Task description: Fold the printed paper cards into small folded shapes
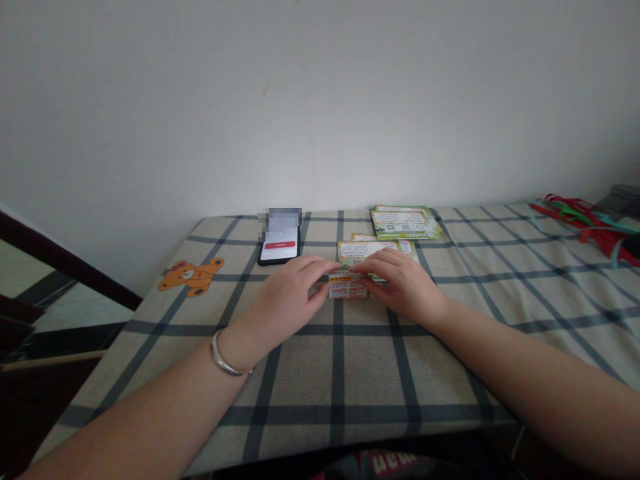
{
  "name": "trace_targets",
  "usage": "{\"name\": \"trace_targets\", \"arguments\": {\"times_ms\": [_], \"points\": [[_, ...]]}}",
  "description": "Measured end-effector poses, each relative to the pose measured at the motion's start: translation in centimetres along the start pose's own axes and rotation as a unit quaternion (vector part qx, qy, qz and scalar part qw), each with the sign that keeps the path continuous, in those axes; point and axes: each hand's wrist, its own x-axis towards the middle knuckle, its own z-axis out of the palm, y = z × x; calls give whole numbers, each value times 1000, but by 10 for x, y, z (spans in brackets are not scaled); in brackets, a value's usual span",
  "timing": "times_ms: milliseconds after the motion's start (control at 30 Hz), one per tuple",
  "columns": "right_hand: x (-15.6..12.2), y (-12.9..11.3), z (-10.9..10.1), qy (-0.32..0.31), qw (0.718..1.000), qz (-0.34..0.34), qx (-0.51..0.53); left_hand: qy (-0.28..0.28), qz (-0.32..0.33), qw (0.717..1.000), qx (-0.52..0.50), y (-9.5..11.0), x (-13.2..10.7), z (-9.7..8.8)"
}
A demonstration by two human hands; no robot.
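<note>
A small printed paper card (347, 287) with red and white print lies on the checked cloth (350, 373) in the middle. My left hand (285, 300), with a silver bracelet at the wrist, pinches the card's left edge. From the other side my right hand (403, 280) pinches its right edge. Both hands have their fingers pressed together on the card. Just behind the hands lies a loose pile of green-bordered cards (363, 249), partly covered by my right fingers. A second stack of the same cards (404, 223) sits farther back.
A phone (280, 245) with a lit screen lies at the back left of the cards. An orange bear print (193, 275) marks the cloth at the left. Red and green ribbons (585, 219) lie at the far right. A white wall stands behind.
</note>
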Motion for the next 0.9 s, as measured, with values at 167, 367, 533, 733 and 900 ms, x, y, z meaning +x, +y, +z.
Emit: {"name": "trace_targets", "arguments": {"times_ms": [167, 367, 533, 733, 900], "points": [[0, 0, -3, 29, 999, -10, 30, 19, 21, 1000, 1, -1, 1, -1], [-2, 4, 0, 49, 996, 0, 69, 30, 50, 998, 13, -1, 2, -1], [0, 10, -1, 64, 990, -30, 123, 69, 81, 994, 35, -3, 2, 0], [2, 15, -4, 42, 989, -51, 134, 61, 93, 993, 32, -3, 4, 0], [1, 22, -4, 15, 991, -55, 119, 44, 71, 995, 51, -3, 2, 0]]}}
